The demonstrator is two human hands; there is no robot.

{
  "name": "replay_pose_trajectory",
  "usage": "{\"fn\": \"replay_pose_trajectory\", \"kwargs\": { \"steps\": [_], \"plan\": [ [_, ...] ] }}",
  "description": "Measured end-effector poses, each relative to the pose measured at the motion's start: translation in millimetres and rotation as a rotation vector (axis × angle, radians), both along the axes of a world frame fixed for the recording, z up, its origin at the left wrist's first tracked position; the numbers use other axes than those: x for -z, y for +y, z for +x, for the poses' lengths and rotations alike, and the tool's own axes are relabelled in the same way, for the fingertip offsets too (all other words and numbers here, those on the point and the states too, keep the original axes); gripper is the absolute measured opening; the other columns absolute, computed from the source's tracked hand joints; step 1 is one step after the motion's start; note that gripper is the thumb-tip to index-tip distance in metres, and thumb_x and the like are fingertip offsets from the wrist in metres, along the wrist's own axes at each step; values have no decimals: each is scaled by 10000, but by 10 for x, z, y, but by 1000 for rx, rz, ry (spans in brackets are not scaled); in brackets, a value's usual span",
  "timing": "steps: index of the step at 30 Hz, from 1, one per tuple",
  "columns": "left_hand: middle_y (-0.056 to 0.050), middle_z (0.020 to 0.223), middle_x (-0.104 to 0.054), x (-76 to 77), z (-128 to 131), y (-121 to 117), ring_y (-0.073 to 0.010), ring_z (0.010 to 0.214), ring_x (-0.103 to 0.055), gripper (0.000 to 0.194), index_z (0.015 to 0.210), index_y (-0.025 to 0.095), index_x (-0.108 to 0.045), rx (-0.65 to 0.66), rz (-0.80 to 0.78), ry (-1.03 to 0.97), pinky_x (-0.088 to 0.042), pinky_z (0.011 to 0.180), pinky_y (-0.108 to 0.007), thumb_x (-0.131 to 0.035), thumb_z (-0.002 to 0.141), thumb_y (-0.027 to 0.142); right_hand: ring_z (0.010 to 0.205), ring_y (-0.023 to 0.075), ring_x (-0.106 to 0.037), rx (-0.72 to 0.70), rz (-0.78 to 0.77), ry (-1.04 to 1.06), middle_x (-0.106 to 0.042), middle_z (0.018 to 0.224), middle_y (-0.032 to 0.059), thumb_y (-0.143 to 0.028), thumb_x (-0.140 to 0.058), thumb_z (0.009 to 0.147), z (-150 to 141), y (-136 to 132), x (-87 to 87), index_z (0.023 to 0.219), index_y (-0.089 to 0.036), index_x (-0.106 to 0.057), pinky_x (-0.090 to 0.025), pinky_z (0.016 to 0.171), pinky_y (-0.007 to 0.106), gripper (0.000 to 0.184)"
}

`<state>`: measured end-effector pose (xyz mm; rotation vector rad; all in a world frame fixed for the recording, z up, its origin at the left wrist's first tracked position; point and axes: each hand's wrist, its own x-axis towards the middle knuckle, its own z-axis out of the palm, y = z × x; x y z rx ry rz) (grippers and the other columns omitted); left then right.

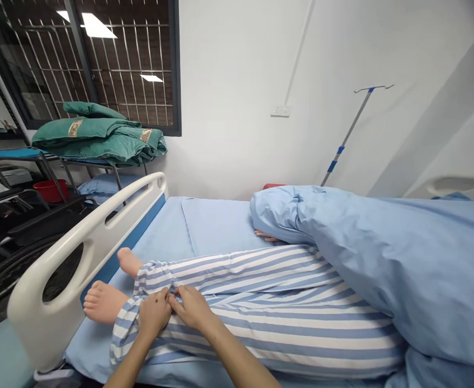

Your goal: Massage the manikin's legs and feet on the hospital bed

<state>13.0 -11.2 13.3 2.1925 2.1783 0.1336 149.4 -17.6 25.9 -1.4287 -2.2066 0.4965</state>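
Striped trousers point(277, 318) lie over the legs of a figure stretched out on the bed, perhaps a mannequin, between its bare feet point(104, 303) and a puffy blue quilt point(382, 253) that covers the upper end of them. The cloth is rumpled around the shins, with loose folds near both cuffs.

The step in hand looks like handling the cloth on the lower part of the nearer leg. The person's left hand point(155, 311) rests there just above the cuff, and the right hand point(192, 307) is beside it, a little farther up the leg. The two are close together and seem to touch at the fingertips. Both have bent fingers pressed to the fabric; whether they pinch a fold or merely rest on it, the view does not settle. Any move from this pose would call for a light, even hold on the cloth, with the leg underneath kept steady.

The left wrist is bent, its back turned upward, while the right forearm slants in from the lower right with the thumb toward the left hand. The forearms converge without crossing.

Farther out, the blue sheet point(221, 221) runs to the pale footboard point(35, 291) beyond the feet. Fingers of the figure point(266, 236) show under the quilt's edge. Green bedding point(111, 137) is piled below the window, and a drip pole point(352, 126) leans at a slant behind the bed.
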Motion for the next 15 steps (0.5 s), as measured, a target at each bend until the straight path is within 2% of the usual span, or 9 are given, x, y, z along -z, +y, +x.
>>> {"fn": "replay_pose_trajectory", "kwargs": {
  "steps": [4, 8, 12, 15],
  "plan": [
    [-78, 941, -678, -20, 4, 6, -214, 888, -610, 329, 1024, 225, -603, -9, -12, -2, -392, 740, -300, -333, 847, 290, 915, 225, -567, -22, 10, -31, -628, 942, 82, -387, -356, 869, 35, 24, -59, 966, -184, -559, -409, 778, 311, 304],
    [-90, 949, -675, -16, -6, 12, -201, 884, -612, 318, 1054, 206, -587, -2, -13, -26, -390, 741, -285, -366, 831, 260, 931, 222, -561, -55, 14, -23, -619, 980, 83, -302, -437, 797, -84, 161, -169, 1017, -179, -542, -413, 784, 311, 274],
    [-113, 862, -684, 5, -3, 18, -220, 812, -628, 328, 905, 151, -624, -11, 5, -56, -401, 686, -295, -345, 838, 309, 997, 222, -549, -99, -3, 17, -600, 1070, 86, -256, -493, 713, -351, 468, -359, 1120, -172, -500, -411, 830, 310, 416],
    [-85, 816, -691, 3, 2, 11, -223, 769, -634, 338, 835, 171, -630, 1, 56, -118, -400, 652, -305, -324, 844, 315, 1030, 227, -542, -97, -9, 74, -586, 1112, 96, -303, -523, 698, -667, 745, -504, 1178, -159, -464, -409, 857, 313, 504]
  ]
}}
